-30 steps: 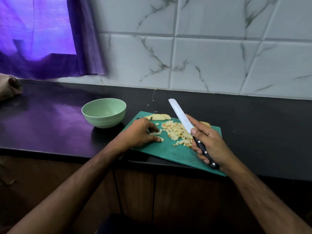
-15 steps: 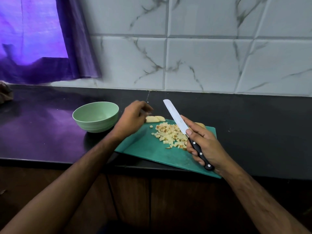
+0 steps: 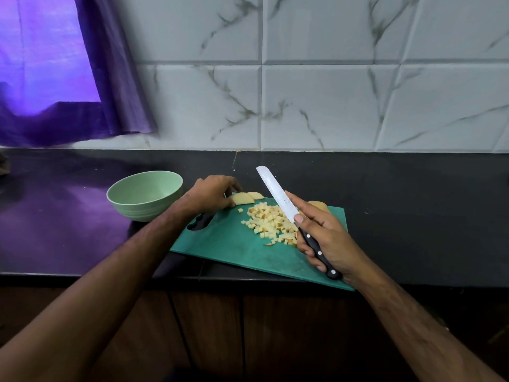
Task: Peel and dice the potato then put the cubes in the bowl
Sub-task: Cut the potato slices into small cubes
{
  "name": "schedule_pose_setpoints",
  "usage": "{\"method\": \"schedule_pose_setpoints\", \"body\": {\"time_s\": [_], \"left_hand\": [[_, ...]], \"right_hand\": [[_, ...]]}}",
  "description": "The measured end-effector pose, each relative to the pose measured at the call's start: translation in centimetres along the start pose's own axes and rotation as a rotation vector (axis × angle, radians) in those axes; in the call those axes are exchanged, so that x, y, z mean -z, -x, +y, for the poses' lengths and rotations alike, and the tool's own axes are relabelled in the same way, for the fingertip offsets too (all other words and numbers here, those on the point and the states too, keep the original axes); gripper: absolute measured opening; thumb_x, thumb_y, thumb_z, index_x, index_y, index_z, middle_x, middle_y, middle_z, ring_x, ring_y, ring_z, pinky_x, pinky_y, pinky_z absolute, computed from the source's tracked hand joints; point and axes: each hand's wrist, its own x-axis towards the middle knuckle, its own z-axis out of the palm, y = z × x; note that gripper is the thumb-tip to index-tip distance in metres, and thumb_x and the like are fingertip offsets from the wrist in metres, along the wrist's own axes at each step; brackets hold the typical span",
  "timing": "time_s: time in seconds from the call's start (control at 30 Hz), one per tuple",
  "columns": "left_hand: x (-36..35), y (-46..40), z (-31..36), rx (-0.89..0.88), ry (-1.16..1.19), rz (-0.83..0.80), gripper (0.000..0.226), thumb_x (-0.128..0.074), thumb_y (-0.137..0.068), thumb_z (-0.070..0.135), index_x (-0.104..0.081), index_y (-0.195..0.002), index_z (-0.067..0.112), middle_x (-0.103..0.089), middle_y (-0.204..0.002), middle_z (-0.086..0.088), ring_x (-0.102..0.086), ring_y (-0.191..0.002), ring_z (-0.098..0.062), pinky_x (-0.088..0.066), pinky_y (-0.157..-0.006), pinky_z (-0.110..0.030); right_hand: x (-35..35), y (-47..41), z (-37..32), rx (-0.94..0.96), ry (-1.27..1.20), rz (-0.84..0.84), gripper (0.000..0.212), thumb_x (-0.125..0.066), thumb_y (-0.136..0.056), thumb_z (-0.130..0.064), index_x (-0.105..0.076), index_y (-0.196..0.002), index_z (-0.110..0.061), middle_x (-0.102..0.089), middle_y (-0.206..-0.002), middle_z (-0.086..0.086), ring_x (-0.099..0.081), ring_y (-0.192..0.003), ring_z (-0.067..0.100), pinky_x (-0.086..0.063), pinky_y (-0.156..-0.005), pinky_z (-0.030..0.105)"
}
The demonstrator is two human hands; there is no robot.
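Observation:
A green cutting board (image 3: 234, 249) lies on the black counter. A heap of small potato cubes (image 3: 271, 223) sits in its middle. Two pale potato slices (image 3: 245, 198) rest at the board's far edge, and my left hand (image 3: 210, 194) pinches the left one between thumb and fingers. My right hand (image 3: 322, 238) grips the black handle of a knife (image 3: 275, 193), blade raised and pointing away to the left above the cubes. Another potato piece (image 3: 319, 205) peeks out behind that hand. The pale green bowl (image 3: 144, 194) stands left of the board; no cubes show in it.
The board's near right corner overhangs the counter edge (image 3: 110, 274). A marble-tiled wall (image 3: 303, 92) rises behind the counter. A purple curtain (image 3: 91, 86) hangs at the far left. Wooden cabinet doors are below.
My left hand moved from the board's near left to its far edge and closed on a potato slice. The right hand kept the knife raised in much the same place.

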Motion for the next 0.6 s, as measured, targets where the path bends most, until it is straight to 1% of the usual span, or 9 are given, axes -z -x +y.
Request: {"method": "schedule_pose_setpoints", "body": {"time_s": [0.07, 0.13, 0.23, 0.33, 0.4, 0.47, 0.53, 0.57, 0.6], "left_hand": [[0.2, 0.3, 0.1, -0.013, 0.012, 0.003, 0.035, -0.078, -0.086, 0.028, -0.067, -0.119, 0.033, -0.058, -0.087, 0.022, -0.055, -0.093, -0.007, -0.045, -0.095, -0.043], [0.5, 0.9, 0.4, -0.051, -0.022, 0.030, 0.027, -0.077, -0.087, 0.030, -0.069, -0.112, 0.033, -0.058, -0.090, 0.020, -0.055, -0.092, -0.007, -0.045, -0.091, -0.040], [1.1, 2.5, 0.7, -0.115, -0.055, 0.151, 0.017, -0.074, -0.088, 0.030, -0.069, -0.103, 0.033, -0.056, -0.092, 0.017, -0.056, -0.091, -0.007, -0.041, -0.082, -0.036], [1.8, 4.8, 0.6, -0.217, 0.056, 0.246, 0.016, -0.078, -0.084, 0.023, -0.067, -0.093, 0.029, -0.061, -0.089, 0.016, -0.063, -0.083, -0.005, -0.052, -0.079, -0.038], [2.2, 6.5, 0.8, -0.219, 0.171, 0.196, 0.022, -0.084, -0.081, 0.019, -0.066, -0.091, 0.028, -0.065, -0.084, 0.015, -0.065, -0.076, -0.001, -0.053, -0.075, -0.031], [2.6, 7.7, 1.2, -0.140, 0.373, 0.098, 0.029, -0.087, -0.079, 0.016, -0.066, -0.096, 0.027, -0.068, -0.080, 0.012, -0.065, -0.066, -0.002, -0.049, -0.063, -0.024], [2.8, 8.7, 1.5, -0.079, 0.545, 0.023, 0.041, -0.087, -0.079, 0.010, -0.066, -0.111, 0.024, -0.070, -0.084, 0.006, -0.064, -0.058, -0.006, -0.047, -0.053, -0.022], [2.7, 8.9, 1.5, -0.071, 0.532, 0.009, 0.047, -0.087, -0.079, 0.010, -0.065, -0.117, 0.025, -0.071, -0.088, 0.005, -0.064, -0.059, -0.007, -0.048, -0.054, -0.022], [2.5, 9.0, 1.5, -0.069, 0.440, 0.005, 0.049, -0.087, -0.079, 0.012, -0.064, -0.121, 0.026, -0.072, -0.094, 0.006, -0.064, -0.062, -0.008, -0.052, -0.061, -0.023]], "right_hand": [[0.0, 0.0, 0.0, 0.001, 0.006, 0.001, 0.046, -0.043, -0.109, -0.025, -0.047, -0.145, -0.053, -0.043, -0.058, 0.008, -0.032, -0.037, 0.019, -0.032, -0.040, 0.026], [0.0, -0.1, 0.1, 0.001, 0.007, 0.003, 0.046, -0.044, -0.109, -0.025, -0.047, -0.144, -0.054, -0.044, -0.058, 0.008, -0.032, -0.037, 0.019, -0.032, -0.040, 0.027], [0.1, -0.1, 0.1, 0.004, 0.008, 0.005, 0.046, -0.044, -0.109, -0.025, -0.047, -0.145, -0.054, -0.044, -0.058, 0.007, -0.032, -0.037, 0.019, -0.032, -0.040, 0.026], [0.1, -0.1, 0.1, 0.005, 0.022, 0.006, 0.046, -0.043, -0.109, -0.024, -0.047, -0.145, -0.054, -0.044, -0.058, 0.008, -0.033, -0.037, 0.019, -0.033, -0.042, 0.026], [0.0, -0.1, 0.1, 0.004, 0.030, 0.003, 0.046, -0.043, -0.109, -0.024, -0.047, -0.145, -0.053, -0.044, -0.059, 0.008, -0.033, -0.037, 0.019, -0.033, -0.040, 0.026], [0.0, -0.1, 0.0, 0.003, 0.035, -0.001, 0.046, -0.043, -0.109, -0.023, -0.047, -0.145, -0.052, -0.043, -0.059, 0.009, -0.033, -0.038, 0.019, -0.034, -0.037, 0.025], [-0.1, 0.0, -0.2, 0.001, 0.043, -0.002, 0.047, -0.043, -0.109, -0.022, -0.046, -0.147, -0.050, -0.043, -0.059, 0.010, -0.034, -0.037, 0.017, -0.035, -0.035, 0.023], [-0.2, 0.0, -0.3, -0.001, 0.052, -0.001, 0.047, -0.043, -0.109, -0.022, -0.045, -0.147, -0.050, -0.043, -0.059, 0.009, -0.034, -0.037, 0.017, -0.035, -0.035, 0.023], [-0.3, 0.1, -0.3, -0.001, 0.067, -0.002, 0.047, -0.043, -0.109, -0.023, -0.045, -0.147, -0.051, -0.044, -0.059, 0.009, -0.034, -0.038, 0.017, -0.035, -0.036, 0.023]]}}
